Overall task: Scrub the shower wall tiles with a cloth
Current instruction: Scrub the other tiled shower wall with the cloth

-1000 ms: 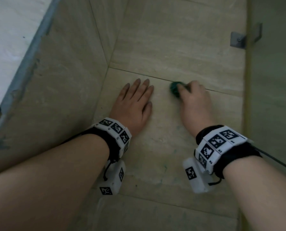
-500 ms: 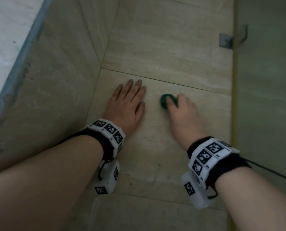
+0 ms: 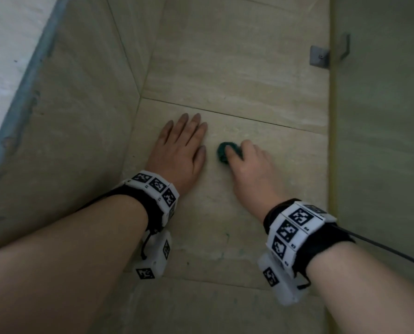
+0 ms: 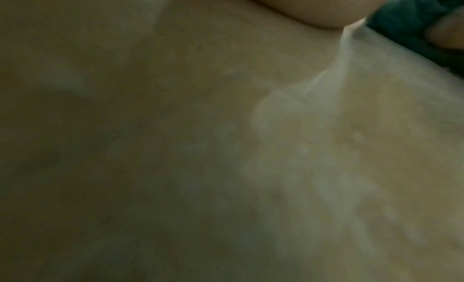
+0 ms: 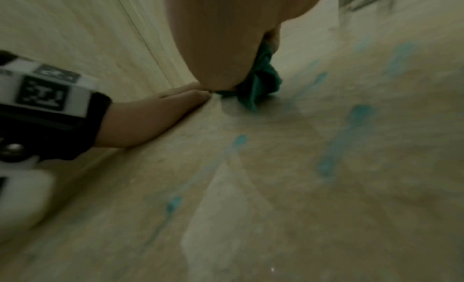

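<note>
A small bunched dark green cloth (image 3: 223,152) is pressed against the beige tiled shower wall (image 3: 237,68). My right hand (image 3: 247,162) grips it, fingers curled over it; most of the cloth is hidden under them. The right wrist view shows the cloth (image 5: 258,84) bulging out below the right hand (image 5: 220,38). My left hand (image 3: 180,145) lies flat on the same tile just left of the cloth, fingers straight and together, holding nothing. The left wrist view is blurred, with a corner of the cloth (image 4: 411,22) at the top right.
A side wall (image 3: 68,116) meets the tiled wall at a corner on the left. A glass panel (image 3: 381,141) stands on the right, fixed by a metal bracket (image 3: 319,55). Blue-green smears (image 5: 351,123) streak the tile below the cloth. A cable (image 3: 381,247) runs from my right wristband.
My right hand has slid the cloth leftward and a little down, from the grout line to just beside my left thumb. The left hand has stayed flat on the tile.
</note>
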